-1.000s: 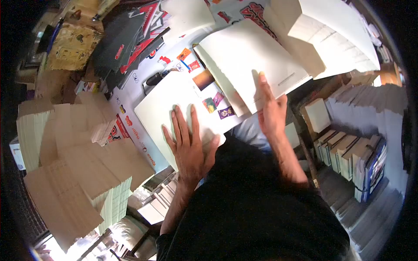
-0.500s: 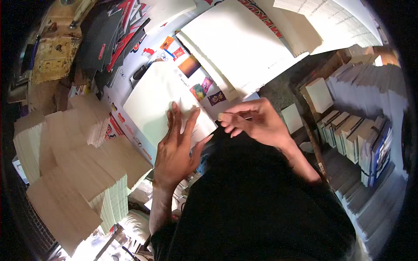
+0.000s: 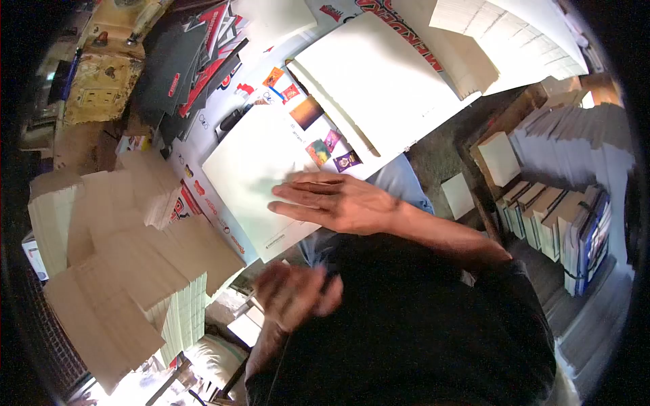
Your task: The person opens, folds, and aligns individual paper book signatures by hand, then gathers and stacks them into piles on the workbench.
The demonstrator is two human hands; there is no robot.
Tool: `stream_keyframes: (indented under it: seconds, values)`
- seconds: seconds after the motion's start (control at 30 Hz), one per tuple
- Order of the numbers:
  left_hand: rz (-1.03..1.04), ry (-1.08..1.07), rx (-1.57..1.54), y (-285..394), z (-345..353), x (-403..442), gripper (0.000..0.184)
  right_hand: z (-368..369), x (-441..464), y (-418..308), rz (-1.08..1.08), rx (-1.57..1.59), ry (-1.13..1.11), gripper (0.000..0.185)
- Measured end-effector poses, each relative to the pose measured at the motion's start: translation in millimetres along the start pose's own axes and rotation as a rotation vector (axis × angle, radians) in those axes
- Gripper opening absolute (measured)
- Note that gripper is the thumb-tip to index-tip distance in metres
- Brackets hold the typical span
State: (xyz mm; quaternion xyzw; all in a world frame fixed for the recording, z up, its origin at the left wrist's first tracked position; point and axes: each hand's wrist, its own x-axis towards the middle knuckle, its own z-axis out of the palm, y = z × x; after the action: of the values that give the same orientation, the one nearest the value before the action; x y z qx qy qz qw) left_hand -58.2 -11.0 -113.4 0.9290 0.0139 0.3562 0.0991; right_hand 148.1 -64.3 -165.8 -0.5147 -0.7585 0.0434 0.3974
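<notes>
A white paper sheet or thin stack lies at a slant on the printed table surface. My right hand rests across its near right part, palm down, fingers stretched to the left and slightly apart. Below the sheet's near edge is my left hand, smeared by motion and off the paper; its fingers cannot be made out clearly. Beyond my right hand lies a larger white stack of paper, not touched by either hand. Small colourful printed pictures show between the two papers.
Stacks of brown-topped paper fill the left. Dark and red printed sheets lie at the upper left, beside a worn yellowish machine part. Tall white paper stands at the upper right. Bundled books sit at the right.
My right hand has moved from the large stack onto the left sheet. My left hand has come off that sheet and drawn back toward my body.
</notes>
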Motion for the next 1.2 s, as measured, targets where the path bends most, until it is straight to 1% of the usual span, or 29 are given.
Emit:
stream_keyframes:
  seconds: [0.03,0.07,0.1,0.13,0.17,0.23,0.27,0.3,0.33,0.4,0.43,0.47,0.5,0.53,0.57,0.63,0.7,0.73,0.8,0.87,0.9,0.97,1.0,1.03,1.07,1.1,1.13,1.17,1.2]
  values:
    - [0.025,0.038,-0.069,7.2,-2.5,-0.7,0.023,4.0,-2.7,0.2,-0.006,-0.006,-0.002,0.058]
    - [0.052,0.074,-0.137,14.8,-5.2,1.1,0.020,12.4,-7.1,2.0,-0.017,-0.084,0.065,0.057]
    - [0.022,-0.068,-0.182,17.6,-3.7,-1.5,0.018,15.9,-7.4,3.5,-0.036,-0.159,0.130,0.056]
    - [-0.013,-0.214,-0.226,20.0,-2.3,-4.4,0.016,18.2,-7.7,2.2,0.003,-0.121,0.209,0.056]
    - [-0.020,-0.202,-0.213,16.8,4.3,-8.4,0.016,17.1,-5.8,-2.7,-0.015,-0.118,0.202,0.056]
    - [-0.139,-0.045,-0.053,-1.3,25.6,-15.9,0.019,11.6,-1.1,-14.6,0.201,0.134,0.405,0.064]
    - [-0.442,-0.173,-0.233,-4.5,30.9,-15.6,0.023,8.3,1.0,-21.1,0.319,0.097,0.354,0.073]
    - [-0.534,-0.291,-0.257,-10.7,34.1,-14.4,0.029,9.2,0.9,-21.4,0.321,0.090,0.355,0.073]
    - [-0.624,-0.411,-0.269,-16.8,37.1,-11.6,0.036,10.8,-0.3,-21.9,0.374,0.087,0.369,0.075]
    - [-0.472,-0.585,-0.116,-30.0,42.1,4.6,0.064,10.3,-2.8,-18.0,0.461,0.111,0.398,0.079]
    - [-0.386,-0.659,-0.044,-36.4,44.4,12.7,0.078,17.3,-9.0,-13.5,0.473,0.102,0.433,0.070]
    - [-0.352,-0.697,0.041,-33.7,46.7,16.6,0.079,19.6,-10.3,-10.8,0.485,0.094,0.468,0.061]
    - [-0.322,-0.735,0.125,-30.7,47.4,20.1,0.079,20.1,-13.0,-7.2,0.462,0.023,0.445,0.053]
    - [-0.334,-0.709,0.169,-29.0,47.0,24.2,0.078,18.8,-18.3,-6.9,0.503,-0.018,0.461,0.036]
    - [-0.343,-0.709,0.164,-29.4,47.3,23.3,0.078,15.3,-14.8,-6.8,0.504,-0.015,0.451,0.036]
    - [-0.349,-0.618,0.188,-30.1,47.9,22.2,0.079,7.9,-6.0,-0.5,0.516,0.102,0.696,0.031]
    - [-0.362,-0.636,0.234,-32.5,45.1,12.5,0.081,-0.8,-3.8,3.9,0.573,0.141,0.808,0.024]
    - [-0.342,-0.666,0.277,-35.9,45.0,3.6,0.080,-8.3,-3.9,1.4,0.764,0.272,0.846,0.020]
    - [-0.320,-0.698,0.324,-37.6,43.6,-0.1,0.078,-23.9,0.1,-1.0,0.953,0.407,0.879,0.018]
    - [-0.386,-0.676,0.288,-34.4,43.5,5.1,0.073,-33.2,1.3,3.3,0.945,0.378,1.102,0.032]
    - [-0.380,-0.686,0.282,-30.4,42.9,9.7,0.073,-35.7,1.8,6.1,0.957,0.376,1.107,0.032]
    - [-0.407,-0.647,0.274,-20.4,42.3,21.1,0.068,-40.8,1.0,14.1,1.115,0.850,1.271,0.042]
    - [-0.369,-0.636,0.354,-19.0,45.7,22.7,0.062,-49.2,-5.9,14.9,1.164,1.047,1.123,0.051]
    - [-0.372,-0.650,0.342,-17.7,46.1,22.5,0.062,-67.3,-15.9,8.0,1.253,1.265,0.839,0.046]
    - [-0.366,-0.681,0.342,-18.9,45.4,22.6,0.060,-85.7,-25.3,0.7,1.311,1.425,0.498,0.045]
    - [-0.366,-0.708,0.343,-20.5,44.5,23.2,0.059,-96.9,-31.3,-7.2,1.271,1.628,0.134,0.045]
    - [-0.320,-0.711,0.354,-24.5,40.5,24.9,0.059,-97.6,-28.4,-22.5,1.323,1.399,-0.076,0.043]
    - [-0.328,-0.719,0.352,-26.5,34.0,28.4,0.059,-99.1,-23.6,-33.7,1.297,1.272,-0.143,0.035]
    - [-0.385,-0.710,0.218,-29.1,26.7,33.2,0.060,-91.6,-26.3,-39.1,1.266,1.185,-0.027,0.032]
